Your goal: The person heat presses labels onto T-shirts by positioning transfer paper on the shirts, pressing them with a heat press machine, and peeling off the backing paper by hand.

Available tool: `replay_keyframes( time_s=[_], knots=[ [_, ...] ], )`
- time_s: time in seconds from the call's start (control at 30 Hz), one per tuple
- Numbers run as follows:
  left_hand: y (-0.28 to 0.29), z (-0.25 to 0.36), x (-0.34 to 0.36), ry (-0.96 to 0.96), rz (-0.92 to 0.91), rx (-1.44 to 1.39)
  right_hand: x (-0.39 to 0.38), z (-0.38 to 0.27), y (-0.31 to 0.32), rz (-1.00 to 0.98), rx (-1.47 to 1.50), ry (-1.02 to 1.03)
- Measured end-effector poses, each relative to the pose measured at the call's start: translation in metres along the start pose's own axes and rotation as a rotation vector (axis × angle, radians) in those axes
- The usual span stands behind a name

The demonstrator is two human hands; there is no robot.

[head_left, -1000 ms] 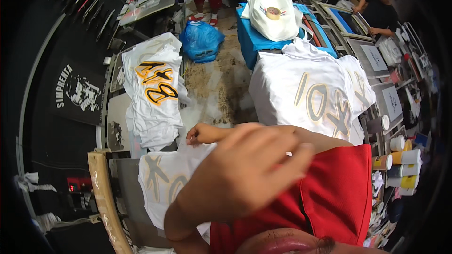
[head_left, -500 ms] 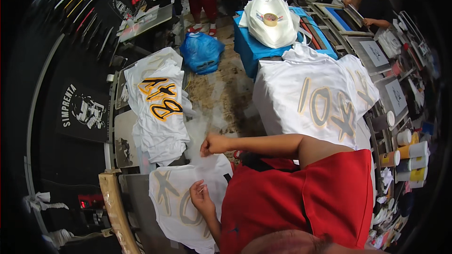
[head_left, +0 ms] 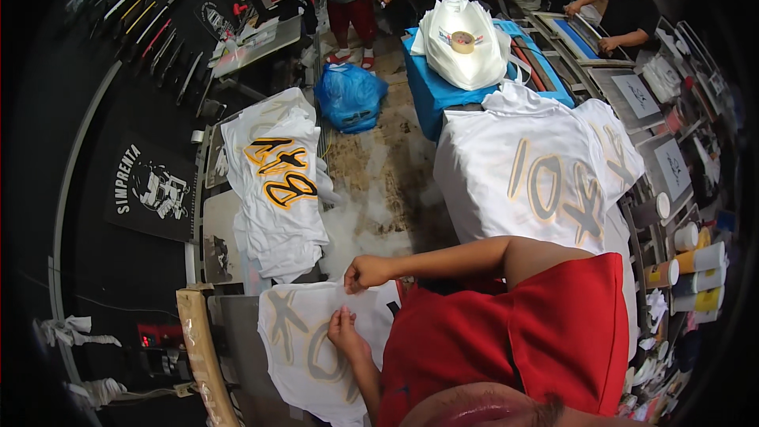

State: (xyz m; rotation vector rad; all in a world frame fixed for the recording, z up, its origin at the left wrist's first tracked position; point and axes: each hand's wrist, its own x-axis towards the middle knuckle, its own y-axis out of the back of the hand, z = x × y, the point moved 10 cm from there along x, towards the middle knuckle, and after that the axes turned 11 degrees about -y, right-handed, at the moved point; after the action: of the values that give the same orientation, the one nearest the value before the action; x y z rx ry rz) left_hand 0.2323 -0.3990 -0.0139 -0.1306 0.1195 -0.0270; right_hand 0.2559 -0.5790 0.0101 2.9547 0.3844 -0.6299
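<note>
My right hand (head_left: 368,273) is closed in a loose fist, knuckles up, over the upper edge of a white shirt (head_left: 277,356) with large grey, yellow-edged characters. Just below it, my left hand (head_left: 346,332) hovers over the same shirt, fingers bent and drawn together at the tips. Whatever the fingertips of either hand pinch, if anything, is too small or thin to make out. The shirt lies flat on a dark board at the lower left. Beyond it, a stack of white shirts (head_left: 245,178) carries a black and orange print on top.
White shirts with grey print (head_left: 514,182) cover a surface at right. Behind them, a white bag (head_left: 448,59) with a tape roll (head_left: 462,43) sits on blue cloth. A blue plastic bag (head_left: 348,99) lies on the floor. Tubs (head_left: 700,257) line the right; several people stand farther back.
My left hand has risen toward my right hand, its fingers now closer together. The whole view has shifted slightly right and down. The shirts lie as before.
</note>
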Motion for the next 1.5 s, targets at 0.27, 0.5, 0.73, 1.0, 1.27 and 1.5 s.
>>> replay_keyframes(
  time_s=[0.27,0.5,0.73,1.0,1.27,1.5],
  knots=[
    [-0.004,0.0,-0.002,-0.009,-0.031,-0.034,-0.006,0.001,0.005,0.018,-0.006,0.036],
    [0.008,0.005,-0.007,-0.018,0.038,-0.027,0.004,-0.001,-0.012,-0.101,-0.061,0.096],
    [0.02,0.003,-0.003,-0.056,0.026,0.021,0.011,-0.006,-0.021,-0.108,-0.066,0.076],
    [0.034,-0.002,-0.005,-0.029,0.159,-0.015,0.023,-0.011,-0.034,-0.157,-0.071,0.037],
    [0.034,-0.001,-0.002,-0.031,0.105,-0.017,0.031,-0.001,-0.04,-0.213,-0.064,0.028],
    [0.028,-0.011,0.003,-0.038,0.067,-0.043,0.033,-0.001,-0.034,-0.19,-0.077,0.054]
  ],
)
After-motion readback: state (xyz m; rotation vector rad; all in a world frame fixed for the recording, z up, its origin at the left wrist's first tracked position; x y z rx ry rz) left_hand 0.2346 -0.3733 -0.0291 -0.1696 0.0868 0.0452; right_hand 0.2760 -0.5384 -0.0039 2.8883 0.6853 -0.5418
